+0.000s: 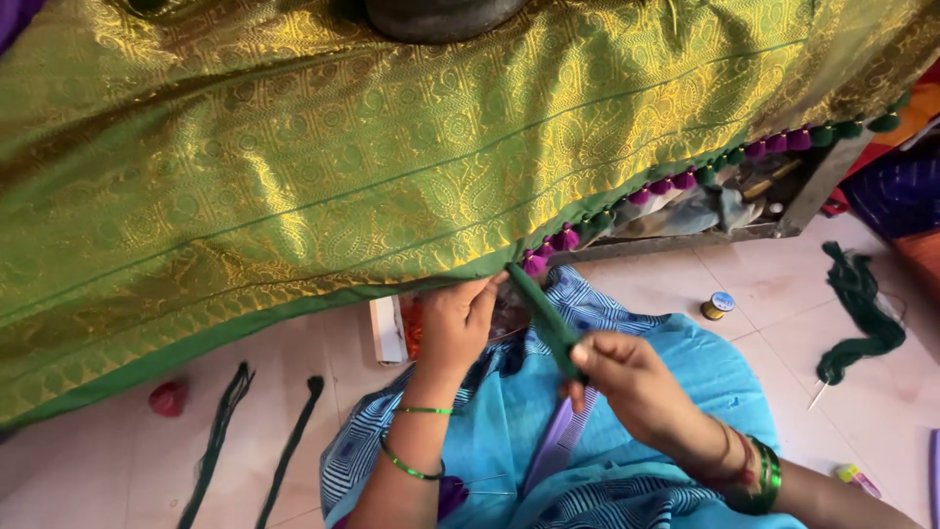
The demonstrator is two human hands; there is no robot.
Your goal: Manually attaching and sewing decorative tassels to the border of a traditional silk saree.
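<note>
At centre, green-gold fabric [343, 167] edge is pinched by left hand [455, 323]; dark green thread bundle [543, 318] is gripped taut by right hand [627, 382], near purple-green tassels [685, 178].

The draped green-gold cloth [323, 167] blocks everything above; bare floor [98, 470] lies open at left between red ball [168, 398] and thread strands [221, 431].

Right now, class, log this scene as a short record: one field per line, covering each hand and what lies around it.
Left hand: pinches the hem of the green-gold cloth
Right hand: grips a dark green thread bundle, pulled taut from the hem
Hem trim: purple and green tassels
Floor: thread spool, green yarn skein, two dark thread strands
Lap: blue patterned fabric
</note>
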